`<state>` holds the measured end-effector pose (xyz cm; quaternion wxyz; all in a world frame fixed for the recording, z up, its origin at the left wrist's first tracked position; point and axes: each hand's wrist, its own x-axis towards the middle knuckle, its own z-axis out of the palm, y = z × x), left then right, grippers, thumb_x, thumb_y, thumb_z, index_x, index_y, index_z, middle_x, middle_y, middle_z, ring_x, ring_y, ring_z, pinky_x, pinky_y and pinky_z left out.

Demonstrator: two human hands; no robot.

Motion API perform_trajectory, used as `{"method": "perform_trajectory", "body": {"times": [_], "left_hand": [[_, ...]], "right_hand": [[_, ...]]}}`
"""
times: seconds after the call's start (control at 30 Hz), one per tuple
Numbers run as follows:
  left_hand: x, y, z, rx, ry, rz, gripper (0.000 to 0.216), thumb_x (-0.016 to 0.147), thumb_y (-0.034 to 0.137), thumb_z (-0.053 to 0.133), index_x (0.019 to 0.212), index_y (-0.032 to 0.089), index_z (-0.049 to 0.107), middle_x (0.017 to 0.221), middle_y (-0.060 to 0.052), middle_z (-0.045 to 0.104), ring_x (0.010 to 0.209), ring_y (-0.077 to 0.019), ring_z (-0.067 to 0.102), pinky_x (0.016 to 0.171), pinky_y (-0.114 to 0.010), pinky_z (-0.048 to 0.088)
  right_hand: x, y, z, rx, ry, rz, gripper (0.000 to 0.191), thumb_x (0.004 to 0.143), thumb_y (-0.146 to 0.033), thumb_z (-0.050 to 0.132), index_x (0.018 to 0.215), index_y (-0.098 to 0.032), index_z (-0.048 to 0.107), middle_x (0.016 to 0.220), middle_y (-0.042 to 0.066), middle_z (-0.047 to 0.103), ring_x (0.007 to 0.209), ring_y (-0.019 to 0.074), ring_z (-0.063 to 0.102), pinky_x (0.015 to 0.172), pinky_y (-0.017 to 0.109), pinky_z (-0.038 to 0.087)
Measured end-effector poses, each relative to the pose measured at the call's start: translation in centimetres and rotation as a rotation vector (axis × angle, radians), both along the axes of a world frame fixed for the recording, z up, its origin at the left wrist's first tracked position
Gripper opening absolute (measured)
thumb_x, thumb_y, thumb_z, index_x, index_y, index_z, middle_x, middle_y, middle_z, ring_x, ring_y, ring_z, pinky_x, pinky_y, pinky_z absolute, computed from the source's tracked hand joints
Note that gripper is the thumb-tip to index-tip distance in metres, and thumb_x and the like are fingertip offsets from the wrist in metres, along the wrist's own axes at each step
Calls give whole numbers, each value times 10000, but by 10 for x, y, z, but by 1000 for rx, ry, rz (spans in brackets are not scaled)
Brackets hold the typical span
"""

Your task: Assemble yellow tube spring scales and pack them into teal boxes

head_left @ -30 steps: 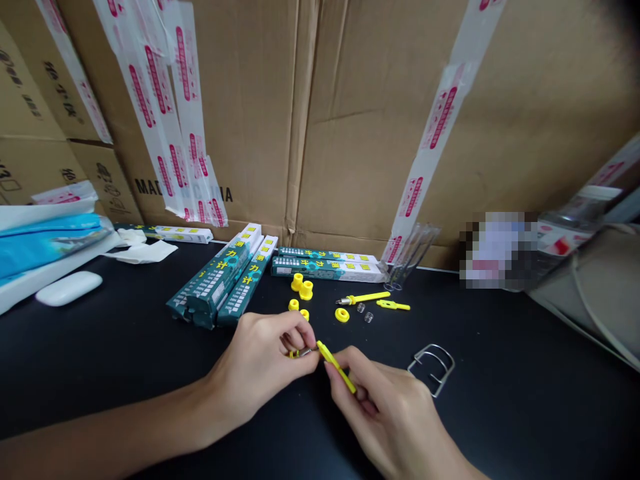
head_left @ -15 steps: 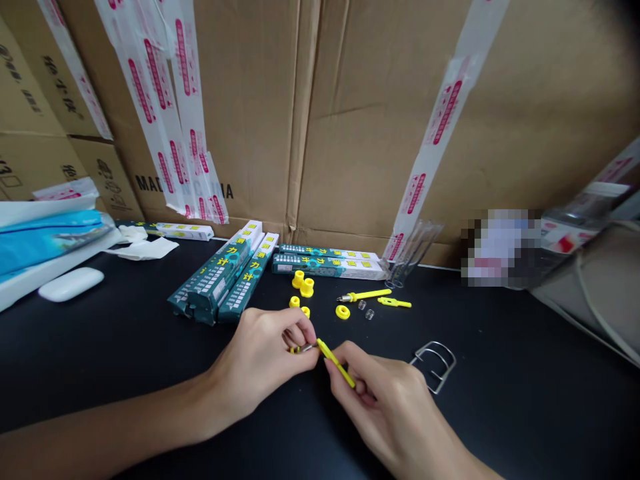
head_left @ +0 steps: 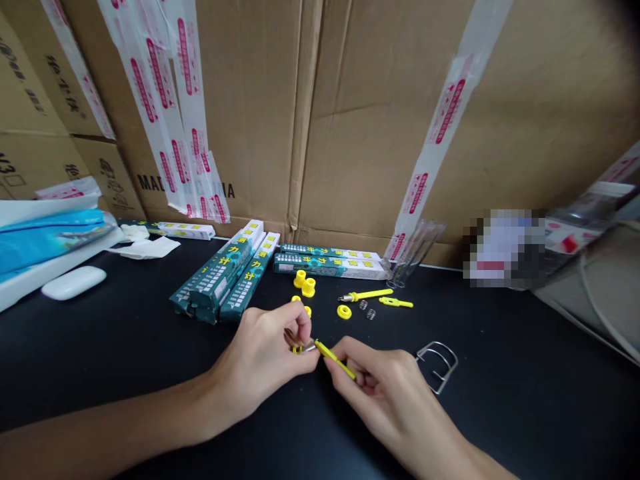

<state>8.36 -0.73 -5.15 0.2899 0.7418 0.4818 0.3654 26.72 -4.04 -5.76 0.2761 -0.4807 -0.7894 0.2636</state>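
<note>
My left hand is closed in a pinch on a small yellow and metal part just above the black table. My right hand is closed round a thin yellow rod, whose tip meets the small part at my left fingertips. Beyond my hands lie loose yellow caps, a yellow ring, another yellow rod with a metal tip, a short yellow pin and two tiny springs.
Dark green boxes lie at centre left, and two more against the cardboard cartons. A metal wire clip sits right of my right hand. A white mouse, paper and a blue packet are far left. Clear tubes lean at the back.
Both hands stay together on the same parts, with only slight finger shifts. The view has edged a little, so things sit slightly higher in the frame.
</note>
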Motion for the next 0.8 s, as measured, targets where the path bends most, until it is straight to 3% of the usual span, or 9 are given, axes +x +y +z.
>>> {"method": "perform_trajectory", "body": {"times": [0.1,0.37,0.8], "left_hand": [[0,1,1,-32,-29,5,195,630,78,638,649,207,493,521,114,560,464,-62,519,454,-141,368],[0,6,-2,-102,-117,-4,195,627,90,701,664,200,544,535,88,628,505,-91,605,474,-148,421],[-2,-2,7,-101,-116,-79,128,768,207,706,894,201,684,754,29,775,701,-155,747,654,-211,576]], "right_hand": [[2,3,3,-104,58,-10,334,976,-355,455,707,-189,564,551,-80,314,495,100,272,467,253,214],[5,9,-2,-339,221,-54,338,942,-450,525,730,-193,585,560,-79,312,498,99,278,454,238,219],[4,5,0,-285,239,-121,416,974,-525,452,757,-200,597,572,-69,350,481,100,262,442,248,188]]}}
